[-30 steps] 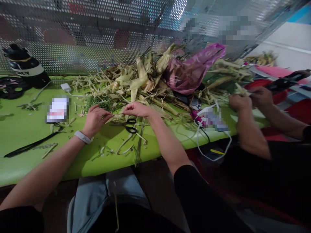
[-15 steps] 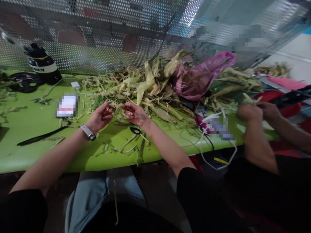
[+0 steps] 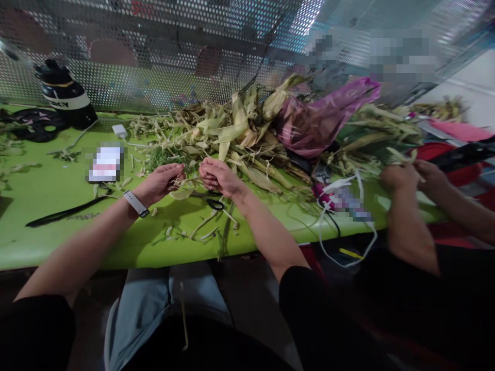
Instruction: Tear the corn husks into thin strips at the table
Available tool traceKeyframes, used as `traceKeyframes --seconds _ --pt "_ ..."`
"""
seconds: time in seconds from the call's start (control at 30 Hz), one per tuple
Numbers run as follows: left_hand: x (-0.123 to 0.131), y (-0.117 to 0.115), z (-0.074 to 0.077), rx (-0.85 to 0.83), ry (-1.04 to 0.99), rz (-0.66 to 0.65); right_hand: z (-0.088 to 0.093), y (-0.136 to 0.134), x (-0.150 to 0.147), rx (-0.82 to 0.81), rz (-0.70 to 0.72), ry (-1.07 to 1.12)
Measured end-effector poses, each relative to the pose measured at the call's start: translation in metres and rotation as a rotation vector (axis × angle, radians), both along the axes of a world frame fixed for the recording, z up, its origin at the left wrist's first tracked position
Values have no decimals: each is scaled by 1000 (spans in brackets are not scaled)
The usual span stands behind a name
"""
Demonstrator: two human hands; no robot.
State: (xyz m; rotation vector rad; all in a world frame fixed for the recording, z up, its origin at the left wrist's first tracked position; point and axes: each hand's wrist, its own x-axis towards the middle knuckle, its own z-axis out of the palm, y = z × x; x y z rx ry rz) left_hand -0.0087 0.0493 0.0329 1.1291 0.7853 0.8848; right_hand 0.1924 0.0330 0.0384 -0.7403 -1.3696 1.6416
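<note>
Currently two hands (image 3: 159, 181) (image 3: 220, 178) pinching one plant strip (image 3: 191, 180); one phone (image 3: 104, 164), one purple bag (image 3: 309, 129) nearby.

1. Plant piece (image 3: 182, 192): pale yellow-green, with a broader leafy part and thin, stringy strands; edges ragged, finer detail too small to tell.
2. State: in the grip of the left hand (image 3: 159, 181); a strand reaches the curled fingers of the right hand (image 3: 221, 178).
3. Pose: strand roughly level, leafy part below it.
4. Location: between both hands, over the green tabletop (image 3: 133, 242); contact with it cannot be told.
</note>
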Motion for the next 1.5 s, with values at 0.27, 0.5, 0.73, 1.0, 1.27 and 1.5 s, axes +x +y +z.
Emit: traceKeyframes --seconds 0.27,0.5,0.73,1.0,1.27,1.5 --pt "-7 4 9 -121 66 226 -1 -1 0 161 -102 1" --pt "0 -6 6 -314 292 -360 3 -5 1 176 -67 -84" --pt "10 -20 -7 -250 49 -408 5 -11 0 259 -24 -92" --pt "10 -16 -9 -224 -57 -256 4 -12 3 254 71 -55" --pt "14 -19 -10 -101 -143 -98 1 -8 7 249 124 -45" --pt "15 -15 -14 0 -202 -8 -5 -6 6 267 141 55"
